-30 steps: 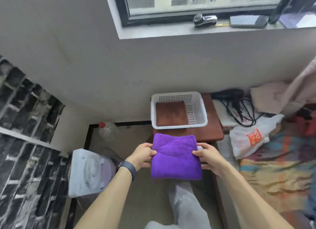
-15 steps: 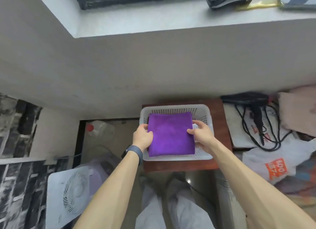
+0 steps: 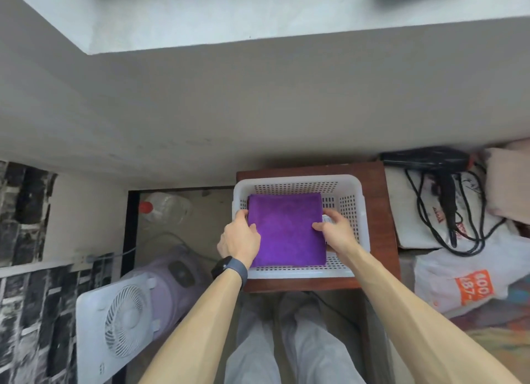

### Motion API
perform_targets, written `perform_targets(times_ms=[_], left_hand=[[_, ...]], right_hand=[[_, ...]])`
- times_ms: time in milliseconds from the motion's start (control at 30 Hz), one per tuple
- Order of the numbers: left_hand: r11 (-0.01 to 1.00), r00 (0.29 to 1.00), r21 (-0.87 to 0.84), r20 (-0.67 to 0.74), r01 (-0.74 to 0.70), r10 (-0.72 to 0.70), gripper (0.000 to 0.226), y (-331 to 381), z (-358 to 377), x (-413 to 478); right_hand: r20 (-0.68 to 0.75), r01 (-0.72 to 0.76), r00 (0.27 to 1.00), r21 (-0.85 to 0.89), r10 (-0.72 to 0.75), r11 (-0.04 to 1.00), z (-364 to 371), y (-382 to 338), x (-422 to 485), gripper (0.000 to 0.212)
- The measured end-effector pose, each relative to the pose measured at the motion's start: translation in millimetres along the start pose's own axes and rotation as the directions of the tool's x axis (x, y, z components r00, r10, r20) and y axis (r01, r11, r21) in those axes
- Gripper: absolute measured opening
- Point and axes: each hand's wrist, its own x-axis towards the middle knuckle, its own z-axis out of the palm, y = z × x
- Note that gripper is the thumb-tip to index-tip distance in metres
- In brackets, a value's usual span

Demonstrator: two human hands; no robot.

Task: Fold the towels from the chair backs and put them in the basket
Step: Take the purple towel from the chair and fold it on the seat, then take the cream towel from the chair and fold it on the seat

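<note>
Left hand (image 3: 239, 239): you grip the left edge of the purple towel (image 3: 286, 229), thumb lying on its top face, fingers curled over the edge, down inside the basket (image 3: 298, 179) by its left wall.
Right hand (image 3: 335, 231): you pinch the towel's right edge, thumb on top, the other fingers curled beside the edge. A small white tag (image 3: 325, 219) shows just by those fingers.
Arms: both forearms are bare. They reach forward from the bottom of the view and converge on the basket. The left wrist crosses the near left corner of the rim and the right wrist crosses the near rim further right.
Wristband (image 3: 229, 269): dark band with a dark face, on your left wrist.
Towel: folded to a neat rectangle, held flat and level inside the basket, close to the left and far walls, with a gap to the right wall. Cannot tell if it rests on the basket's bottom.
Basket: white plastic with perforated walls, standing on the brown wooden table (image 3: 380, 211) that sits against the grey wall.
Legs (image 3: 286, 343): light trousers, below the table, between your arms.
Floor, left of table: clear bottle (image 3: 165, 208) with a red cap, and nearer to you a white fan (image 3: 123, 323).
Right of table: black hair dryer (image 3: 430, 157) with a tangled cord, and a white plastic bag (image 3: 459, 280) with an orange print.
</note>
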Motion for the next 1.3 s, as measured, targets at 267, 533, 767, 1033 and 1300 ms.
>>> perform_targets(times_ms=[267, 533, 767, 1033, 1300], left_hand=[[0.772, 0.806, 0.289, -0.006, -0.565, 0.592, 0.063, -8, 49, -8], [0.787, 0.849, 0.378, -0.008, -0.487, 0.529, 0.069, -24, 90, 28], [0.765, 0.828, 0.391, -0.014, -0.512, 0.561, 0.074, -27, 108, 43], [0.803, 0.883, 0.381, 0.095, -0.458, 0.459, 0.069, -7, 85, 42], [0.692, 0.844, 0.486, 0.256, -0.534, 0.472, 0.066, 0, 7, 15]], right_hand=[[-0.159, 0.276, 0.679, -0.85, -0.717, 0.449, 31, 36, -20, 0.053], [0.084, 0.327, 0.774, -0.901, -0.628, 0.283, 41, 56, 32, 0.06], [0.043, 0.287, 0.843, -0.879, -0.536, 0.381, 44, 67, 47, 0.064], [0.089, 0.215, 0.928, -0.92, -0.361, 0.328, 48, 40, 41, 0.063], [0.214, 0.237, 0.952, -0.968, -0.218, 0.084, 22, -24, -12, 0.067]])
